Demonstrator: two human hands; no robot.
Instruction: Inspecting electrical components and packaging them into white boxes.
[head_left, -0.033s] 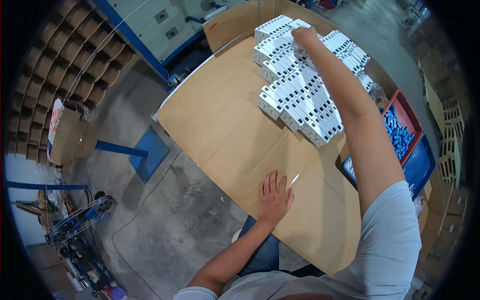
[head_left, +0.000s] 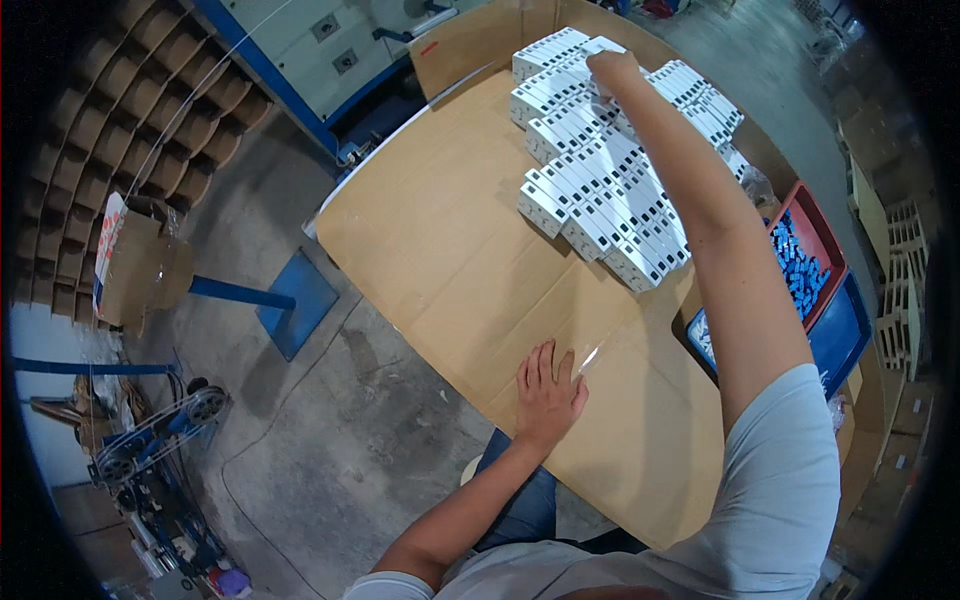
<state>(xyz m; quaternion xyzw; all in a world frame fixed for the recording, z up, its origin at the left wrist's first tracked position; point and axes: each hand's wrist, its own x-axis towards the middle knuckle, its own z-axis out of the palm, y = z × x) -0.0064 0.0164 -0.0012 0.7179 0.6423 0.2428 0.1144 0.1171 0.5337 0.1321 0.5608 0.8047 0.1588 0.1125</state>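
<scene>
My left hand (head_left: 547, 400) lies flat on the cardboard-covered tabletop (head_left: 430, 230), near its front edge, with the fingers stretched out and nothing held. Far across the table, my right hand (head_left: 613, 72) is closed at the back of a block of white plastic housings (head_left: 590, 185). These slim, boxy housings stand packed side by side in staggered rows, with small dark square openings on their tops. The fingertips of my right hand are tucked down among the rear rows, so what they grip is hidden. My right forearm covers part of the rows on the right.
At the right edge stand a red tray (head_left: 825, 240) of small blue parts (head_left: 795, 265) and a blue tray (head_left: 850, 335). A crumpled clear plastic bag (head_left: 755, 185) lies by the housings. Cardboard walls (head_left: 465, 50) border the table's far side. A blue-footed stand (head_left: 300, 305) is on the floor.
</scene>
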